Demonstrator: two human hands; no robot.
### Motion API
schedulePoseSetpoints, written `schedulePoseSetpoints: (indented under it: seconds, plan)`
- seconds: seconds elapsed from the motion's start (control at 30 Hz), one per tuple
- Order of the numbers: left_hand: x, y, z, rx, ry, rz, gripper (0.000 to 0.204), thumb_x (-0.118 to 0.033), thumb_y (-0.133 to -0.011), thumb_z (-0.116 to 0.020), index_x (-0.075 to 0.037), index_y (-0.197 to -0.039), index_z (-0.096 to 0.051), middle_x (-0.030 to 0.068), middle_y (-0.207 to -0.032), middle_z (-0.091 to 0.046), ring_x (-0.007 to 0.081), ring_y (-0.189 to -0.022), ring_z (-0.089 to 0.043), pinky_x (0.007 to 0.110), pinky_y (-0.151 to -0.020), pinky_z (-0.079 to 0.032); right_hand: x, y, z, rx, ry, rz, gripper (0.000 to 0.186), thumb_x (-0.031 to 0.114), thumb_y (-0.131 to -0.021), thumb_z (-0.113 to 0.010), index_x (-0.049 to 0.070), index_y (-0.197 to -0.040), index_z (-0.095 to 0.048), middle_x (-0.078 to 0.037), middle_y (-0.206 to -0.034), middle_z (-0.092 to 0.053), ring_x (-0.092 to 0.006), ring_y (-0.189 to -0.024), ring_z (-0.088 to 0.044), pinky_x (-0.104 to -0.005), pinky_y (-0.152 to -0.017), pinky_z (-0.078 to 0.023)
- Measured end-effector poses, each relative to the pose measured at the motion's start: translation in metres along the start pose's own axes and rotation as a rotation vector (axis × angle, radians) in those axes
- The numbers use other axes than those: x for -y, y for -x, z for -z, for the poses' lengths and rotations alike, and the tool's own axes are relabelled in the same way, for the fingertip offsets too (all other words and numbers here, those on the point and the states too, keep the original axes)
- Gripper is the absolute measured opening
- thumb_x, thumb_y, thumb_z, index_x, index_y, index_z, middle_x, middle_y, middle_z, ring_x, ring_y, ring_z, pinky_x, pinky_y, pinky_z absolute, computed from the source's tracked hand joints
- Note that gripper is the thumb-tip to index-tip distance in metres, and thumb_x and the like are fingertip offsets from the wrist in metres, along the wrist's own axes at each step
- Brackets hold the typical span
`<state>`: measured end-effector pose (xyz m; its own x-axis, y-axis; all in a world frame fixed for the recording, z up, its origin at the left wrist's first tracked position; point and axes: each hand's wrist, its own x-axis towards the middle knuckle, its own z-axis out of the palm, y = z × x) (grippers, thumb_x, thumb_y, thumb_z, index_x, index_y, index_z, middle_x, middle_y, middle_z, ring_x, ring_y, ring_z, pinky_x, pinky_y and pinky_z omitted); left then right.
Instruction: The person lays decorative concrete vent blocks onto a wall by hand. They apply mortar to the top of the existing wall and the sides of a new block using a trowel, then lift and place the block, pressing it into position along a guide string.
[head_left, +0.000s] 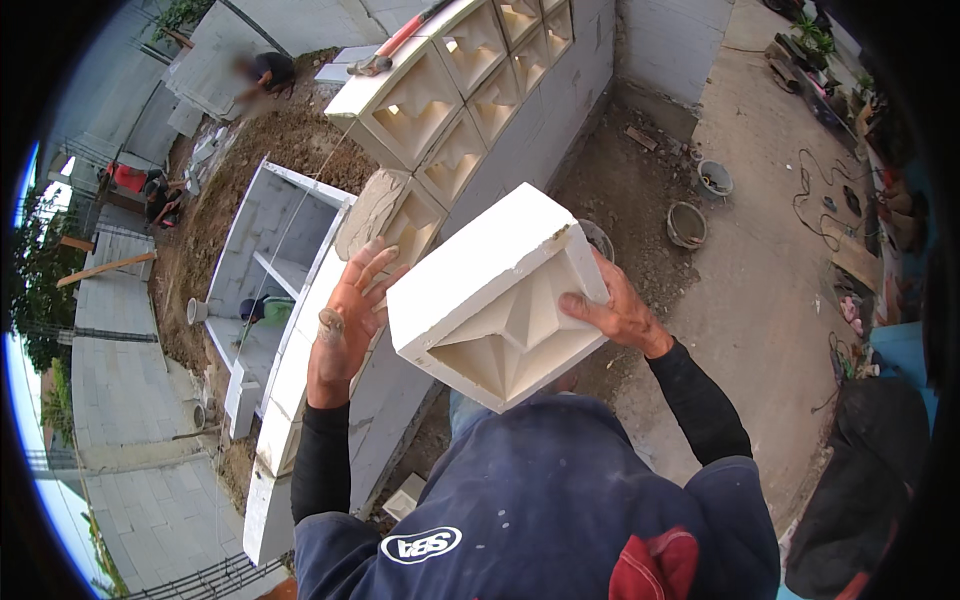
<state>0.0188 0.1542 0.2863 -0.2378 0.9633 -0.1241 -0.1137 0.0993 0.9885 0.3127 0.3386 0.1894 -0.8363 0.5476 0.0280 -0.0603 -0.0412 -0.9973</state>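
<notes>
A cream-white ventilation block [485, 270] with a star-shaped recess is held up in front of me, tilted. My right hand [622, 312] grips its right end, the thumb over the recessed face and the other fingers behind. Close to the block's left end is my left hand [350, 310], its fingers spread and holding nothing; whether a fingertip touches the block I cannot tell. Just beyond the left hand, grey mortar [370, 212] coats the top of a lower block in the patterned block wall [455, 155]. A hammer [372, 66] with a red handle rests on the wall's top.
The white wall ledge [290, 400] runs along my left side, with a thin string stretched over it. Two buckets [687, 226] [714, 179] stand on the ground at right. Other people [272, 72] [160, 198] are at far left; another person [266, 310] is below the wall.
</notes>
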Motion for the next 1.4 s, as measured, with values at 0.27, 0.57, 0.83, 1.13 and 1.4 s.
schedulePoseSetpoints:
  seconds: [0.27, 0.57, 0.83, 1.13, 1.4]
  plan:
    - [-0.012, -0.039, -0.027, 0.419, -1.05, 0.155, 0.135, -0.049, -0.056, -0.09, 0.006, -0.158, -0.02, 0.0323, -0.152, -0.038, 0.0442, -0.144, -0.041, 0.044, -0.119, -0.036, -0.053, -0.008, -0.027, -0.027, 0.066, 0.158, 0.096, 0.041, -0.084, -0.083, 0.002, -0.158, -0.034, -0.022, -0.155, -0.042, -0.0327, -0.143, -0.043, -0.0436, -0.117, -0.037]
    - [0.058, -0.043, -0.044, 0.346, -0.953, 0.349, 0.115, -0.03, -0.059, -0.086, 0.005, -0.151, -0.026, 0.0217, -0.134, -0.049, 0.0355, -0.129, -0.05, 0.042, -0.111, -0.041, -0.138, -0.006, -0.027, -0.006, 0.039, 0.08, 0.086, 0.03, -0.084, -0.081, 0.01, -0.157, -0.039, -0.018, -0.148, -0.05, -0.0331, -0.139, -0.048, -0.0429, -0.116, -0.038]
    - [0.097, -0.03, -0.04, 0.244, -1.152, 0.314, 0.119, -0.037, -0.058, -0.088, 0.008, -0.148, -0.025, 0.0274, -0.132, -0.048, 0.042, -0.126, -0.05, 0.046, -0.107, -0.045, -0.127, -0.018, -0.061, -0.416, 0.354, 0.255, 0.059, 0.009, -0.078, -0.078, 0.007, -0.135, -0.062, -0.016, -0.117, -0.072, -0.0349, -0.105, -0.07, -0.0411, -0.09, -0.057]
    - [0.138, -0.01, -0.02, 0.18, -1.189, 0.358, 0.116, -0.033, -0.057, -0.088, 0.008, -0.148, -0.028, 0.0268, -0.134, -0.048, 0.0408, -0.131, -0.046, 0.045, -0.112, -0.042, -0.172, 0.04, -0.035, -0.616, -0.09, -0.167, 0.026, 0.022, -0.102, -0.063, 0.0, -0.11, -0.074, -0.013, -0.097, -0.077, -0.0225, -0.086, -0.076, -0.0337, -0.071, -0.059]
    - [0.169, 0.013, 0.0, -0.062, -1.003, 0.427, 0.101, -0.03, -0.056, -0.09, 0.005, -0.137, -0.04, 0.0248, -0.128, -0.051, 0.0391, -0.124, -0.05, 0.047, -0.106, -0.046, -0.431, 0.315, 0.027, -1.324, -0.44, -0.937, 0.044, 0.036, -0.105, -0.05, 0.014, -0.143, -0.051, -0.014, -0.113, -0.071, -0.0241, -0.082, -0.07, -0.0369, -0.066, -0.055]
